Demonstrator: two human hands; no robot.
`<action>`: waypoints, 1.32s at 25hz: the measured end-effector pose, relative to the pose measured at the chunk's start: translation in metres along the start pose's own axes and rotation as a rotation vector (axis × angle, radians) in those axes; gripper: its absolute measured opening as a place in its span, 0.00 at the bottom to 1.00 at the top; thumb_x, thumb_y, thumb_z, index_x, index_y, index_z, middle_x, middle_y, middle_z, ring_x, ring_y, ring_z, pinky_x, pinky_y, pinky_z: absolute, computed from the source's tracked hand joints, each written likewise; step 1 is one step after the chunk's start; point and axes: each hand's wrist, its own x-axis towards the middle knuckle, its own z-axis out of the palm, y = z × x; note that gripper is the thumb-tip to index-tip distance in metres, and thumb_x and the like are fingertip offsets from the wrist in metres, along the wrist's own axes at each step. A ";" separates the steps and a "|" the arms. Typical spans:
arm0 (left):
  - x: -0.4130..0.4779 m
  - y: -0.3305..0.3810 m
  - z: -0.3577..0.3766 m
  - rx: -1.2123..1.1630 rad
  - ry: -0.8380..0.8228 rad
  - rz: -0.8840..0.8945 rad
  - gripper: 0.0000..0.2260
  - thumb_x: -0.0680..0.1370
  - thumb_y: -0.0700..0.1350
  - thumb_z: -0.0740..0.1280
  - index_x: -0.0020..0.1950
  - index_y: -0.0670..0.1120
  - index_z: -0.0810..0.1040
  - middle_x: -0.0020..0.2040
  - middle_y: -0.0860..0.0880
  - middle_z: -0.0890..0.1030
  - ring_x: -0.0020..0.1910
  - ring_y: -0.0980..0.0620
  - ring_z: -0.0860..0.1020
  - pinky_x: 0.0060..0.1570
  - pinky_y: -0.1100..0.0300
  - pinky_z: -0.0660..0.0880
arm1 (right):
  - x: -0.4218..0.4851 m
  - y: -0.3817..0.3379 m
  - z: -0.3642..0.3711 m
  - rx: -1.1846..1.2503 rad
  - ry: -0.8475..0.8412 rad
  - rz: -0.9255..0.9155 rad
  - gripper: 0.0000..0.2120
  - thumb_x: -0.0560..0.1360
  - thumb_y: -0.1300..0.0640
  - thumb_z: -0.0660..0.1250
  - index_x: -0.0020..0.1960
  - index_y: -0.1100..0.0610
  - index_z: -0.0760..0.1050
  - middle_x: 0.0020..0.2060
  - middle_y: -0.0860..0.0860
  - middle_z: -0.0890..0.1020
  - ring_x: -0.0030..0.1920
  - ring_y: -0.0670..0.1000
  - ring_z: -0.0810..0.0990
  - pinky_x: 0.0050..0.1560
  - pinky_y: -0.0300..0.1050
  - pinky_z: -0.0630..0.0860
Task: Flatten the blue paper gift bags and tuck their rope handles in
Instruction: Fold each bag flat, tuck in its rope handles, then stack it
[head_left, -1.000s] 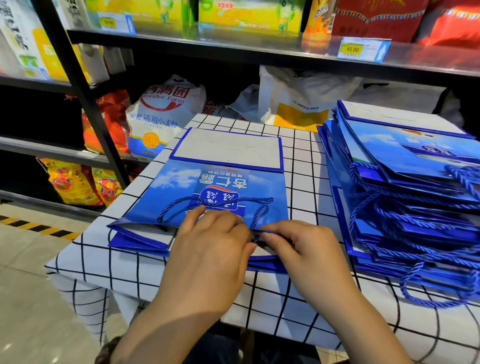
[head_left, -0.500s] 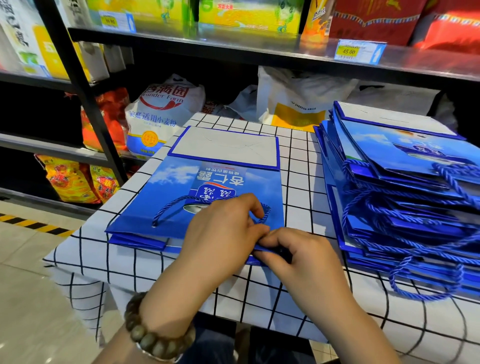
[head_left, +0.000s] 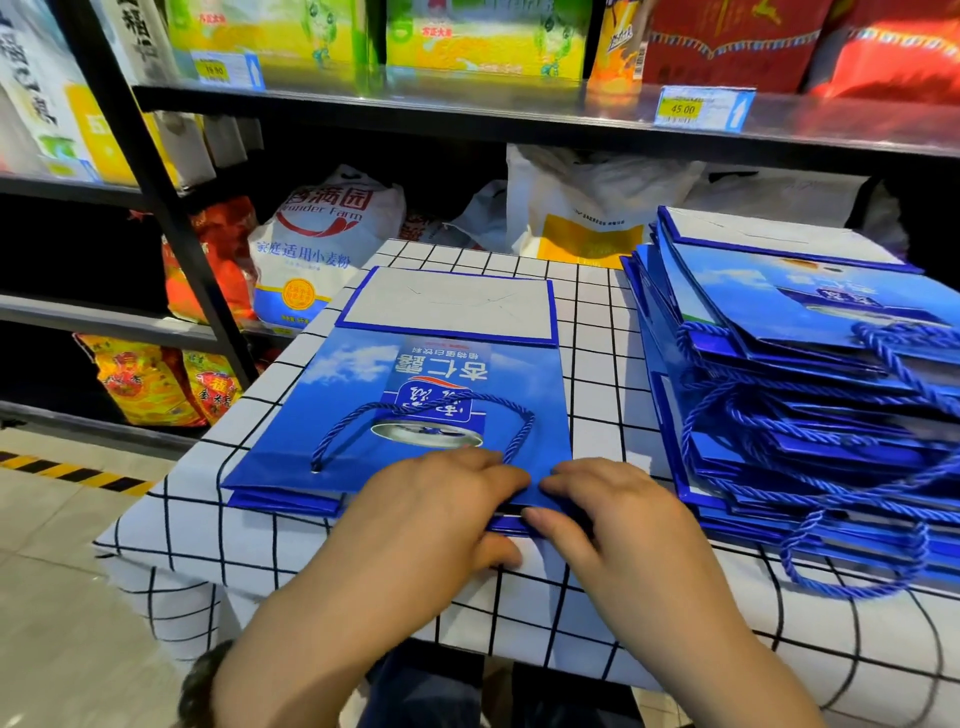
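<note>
A flattened blue paper gift bag (head_left: 415, 384) lies on the checked tablecloth (head_left: 597, 364), its white base panel folded away from me. One blue rope handle (head_left: 426, 415) lies in a loop on the bag's upper face. No second handle shows at the near edge. My left hand (head_left: 431, 514) presses flat fingers on the bag's near edge, thumb out on the cloth. My right hand (head_left: 613, 525) is beside it and pinches that edge between forefinger and thumb.
A stack of several blue gift bags (head_left: 789, 332) fills the table's right side, rope handles (head_left: 852, 561) hanging over the front. Black store shelves (head_left: 467, 111) with goods stand behind, a flour sack (head_left: 322, 244) at back left. Tiled floor with striped tape (head_left: 72, 473) lies to the left.
The handle end seen between my hands a second ago is out of sight. My left hand slid back to the near edge, uncovering the handle loop on top. Both hands now sit on that edge.
</note>
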 end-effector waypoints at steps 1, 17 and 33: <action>-0.001 0.000 0.002 0.056 0.025 0.040 0.20 0.75 0.62 0.58 0.64 0.56 0.67 0.61 0.56 0.73 0.59 0.55 0.71 0.48 0.59 0.70 | 0.000 0.000 -0.003 0.091 -0.022 0.019 0.19 0.69 0.40 0.59 0.47 0.52 0.80 0.43 0.44 0.82 0.45 0.49 0.81 0.43 0.47 0.79; 0.018 0.002 -0.040 -1.677 1.215 -0.319 0.08 0.81 0.38 0.54 0.53 0.44 0.72 0.45 0.51 0.81 0.44 0.55 0.81 0.39 0.60 0.78 | 0.027 -0.034 0.006 0.061 0.276 -0.214 0.28 0.70 0.42 0.58 0.66 0.54 0.68 0.66 0.55 0.73 0.65 0.49 0.70 0.62 0.38 0.66; -0.038 -0.009 -0.007 -0.768 0.703 -0.479 0.12 0.71 0.53 0.66 0.35 0.46 0.76 0.33 0.53 0.79 0.29 0.57 0.75 0.28 0.71 0.68 | 0.001 0.006 -0.029 -0.314 -0.125 0.064 0.27 0.61 0.69 0.72 0.57 0.52 0.76 0.48 0.48 0.81 0.50 0.51 0.80 0.38 0.43 0.77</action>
